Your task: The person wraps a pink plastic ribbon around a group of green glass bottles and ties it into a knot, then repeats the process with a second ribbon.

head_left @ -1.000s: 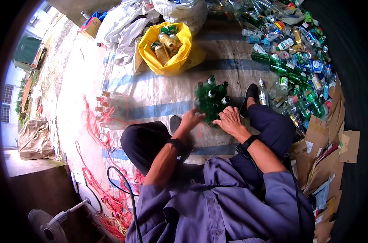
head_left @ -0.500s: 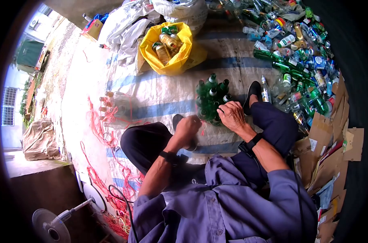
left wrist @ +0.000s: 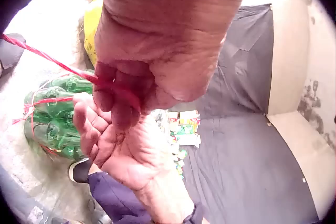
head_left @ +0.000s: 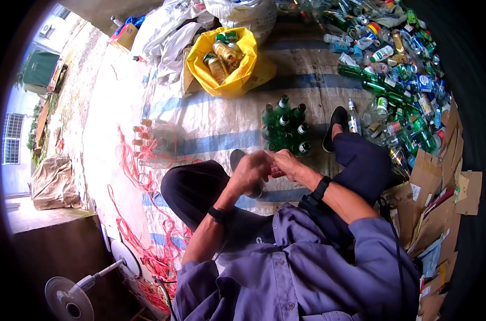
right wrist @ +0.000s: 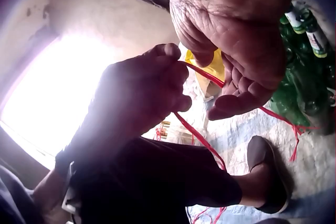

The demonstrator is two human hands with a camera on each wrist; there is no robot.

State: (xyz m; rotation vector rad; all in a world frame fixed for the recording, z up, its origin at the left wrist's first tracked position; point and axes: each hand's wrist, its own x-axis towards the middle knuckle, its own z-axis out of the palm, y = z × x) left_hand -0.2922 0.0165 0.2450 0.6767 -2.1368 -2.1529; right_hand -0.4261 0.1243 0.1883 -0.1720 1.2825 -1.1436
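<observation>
In the head view my left hand (head_left: pixel 252 168) and right hand (head_left: pixel 291 165) meet in front of a bundle of green glass bottles (head_left: pixel 287 128) standing upright. My left hand (left wrist: pixel 163 40) has its fingers curled round a red plastic string (left wrist: pixel 55 61) in the left wrist view. The right hand (left wrist: pixel 118 153) is palm up beneath it, fingers loosely bent. In the right wrist view, the string (right wrist: pixel 202 137) hangs from my left hand (right wrist: pixel 139 87); another stretch crosses the fingers of my right hand (right wrist: pixel 244 61) and runs to a knot at the bottles.
Clear bottles (head_left: pixel 162 142) tied with red string lie at left, near tangled string (head_left: pixel 157 257). A yellow bag (head_left: pixel 200 72) of cans stands ahead. Mixed bottles and cans (head_left: pixel 401 91) are heaped at right, above flattened cardboard (head_left: pixel 427 192). A fan (head_left: pixel 69 299) is at lower left.
Both hands were at the near side of the green bottles. My left hand drew back first, then the right came leftward off the bottles to meet it.
</observation>
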